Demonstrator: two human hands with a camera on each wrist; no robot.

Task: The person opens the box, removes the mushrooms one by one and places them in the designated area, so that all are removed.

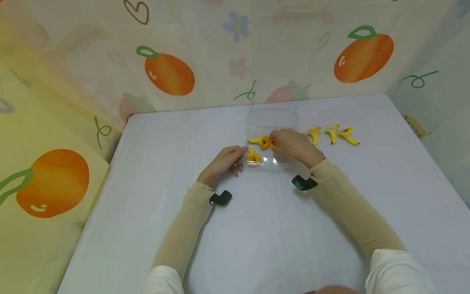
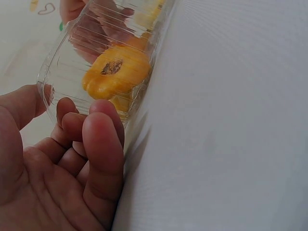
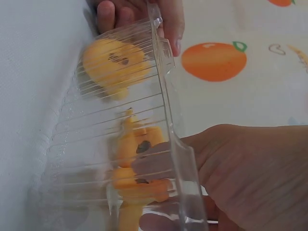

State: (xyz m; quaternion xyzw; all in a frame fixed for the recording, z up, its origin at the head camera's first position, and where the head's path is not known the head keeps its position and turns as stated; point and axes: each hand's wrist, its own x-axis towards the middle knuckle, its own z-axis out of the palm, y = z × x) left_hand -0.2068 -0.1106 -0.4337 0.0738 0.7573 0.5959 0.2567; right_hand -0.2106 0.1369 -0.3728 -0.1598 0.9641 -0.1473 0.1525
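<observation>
A clear plastic box point(image 1: 271, 161) with its lid point(image 1: 272, 116) raised at the back stands towards the far side of the table. My left hand point(image 1: 225, 160) holds its left edge, the thumb at the rim and the fingers curled against the outer wall. Inside lie two yellow trumpet-shaped pieces, like toy mushrooms with brown centres: one at the front left point(image 2: 118, 70), another behind it point(image 1: 261, 141). Reaching in from the right, my right hand point(image 1: 292, 143) pinches a third yellow trumpet-shaped piece point(image 3: 137, 185) beside the rear one. Fingers partly hide that piece.
To the right of the box, three more yellow trumpet-shaped pieces lie in a row: a near one point(image 1: 314, 134), a middle one point(image 1: 332, 132) and a far-right one point(image 1: 349, 136). A white cloth covers the table point(image 1: 257, 237). Behind it hangs a fruit-patterned curtain point(image 1: 209, 61).
</observation>
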